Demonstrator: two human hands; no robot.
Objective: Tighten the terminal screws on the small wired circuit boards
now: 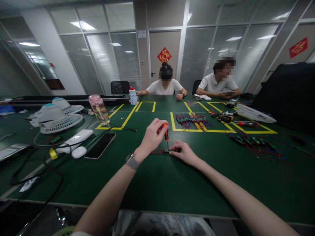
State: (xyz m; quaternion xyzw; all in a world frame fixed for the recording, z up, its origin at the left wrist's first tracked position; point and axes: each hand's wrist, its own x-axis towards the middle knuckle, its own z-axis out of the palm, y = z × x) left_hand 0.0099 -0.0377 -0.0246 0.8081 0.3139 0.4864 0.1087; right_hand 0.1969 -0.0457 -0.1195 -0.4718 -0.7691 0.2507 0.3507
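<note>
My left hand (pixel 153 136) is closed around a small screwdriver with an orange handle (pixel 166 132), held upright with its tip pointing down. The tip meets a small connector with red wires (pixel 159 151) lying on the green table (pixel 157 183). My right hand (pixel 183 151) rests on the table just right of the tip, its fingers pinched on that connector. A watch sits on my left wrist.
A black phone (pixel 100 145), a white earbud case (pixel 79 152), a white power bank (pixel 75 139), two small fans (pixel 57 118) and a pink bottle (pixel 99 109) lie to the left. Piles of wired connectors (pixel 193 120) sit in yellow-taped squares. Two people sit across the table.
</note>
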